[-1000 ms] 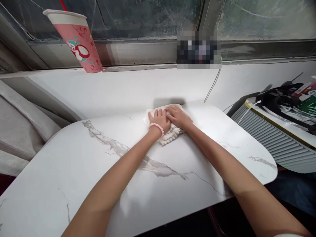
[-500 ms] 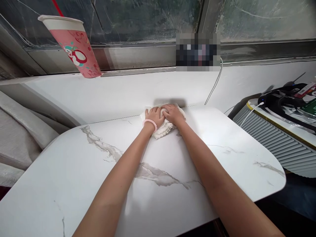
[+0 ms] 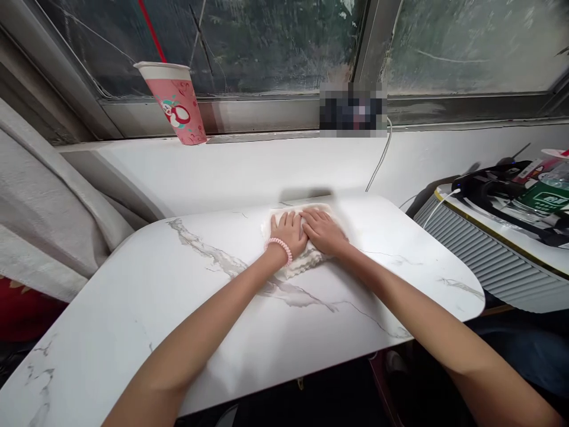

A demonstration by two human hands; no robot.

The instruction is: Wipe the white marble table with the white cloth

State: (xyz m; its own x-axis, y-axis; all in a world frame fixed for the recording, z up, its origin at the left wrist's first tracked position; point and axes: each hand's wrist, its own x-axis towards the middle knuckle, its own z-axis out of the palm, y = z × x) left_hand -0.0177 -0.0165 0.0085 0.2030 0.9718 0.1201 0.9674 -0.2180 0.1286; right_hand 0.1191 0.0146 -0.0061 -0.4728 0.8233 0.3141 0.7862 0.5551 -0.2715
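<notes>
A cream cloth (image 3: 306, 261) with a ruffled edge lies on the white marble-patterned tabletop (image 3: 213, 332), near its far side. Flat on the cloth's left part rests my left hand (image 3: 288, 232), fingers stretched out, a pink coiled band around its wrist. Beside it, my right hand (image 3: 326, 231) presses down on the cloth with its fingers extended and slanting to the left. The two hands nearly touch at the thumbs. Both palms are hidden, and the cloth's edges are slightly blurred.
A pink paper cup (image 3: 180, 112) with a red straw stands on the window ledge. Farther right sits a pixelated object (image 3: 353, 111) with a white cable (image 3: 380, 157). A ribbed cabinet (image 3: 484, 261) holding a green-labelled bottle (image 3: 544, 196) stands right; a grey curtain (image 3: 48, 178) hangs left.
Both hands and the cloth have moved from the table's far edge back toward me. The camera view has shifted, so the cup now appears farther right and lower.
</notes>
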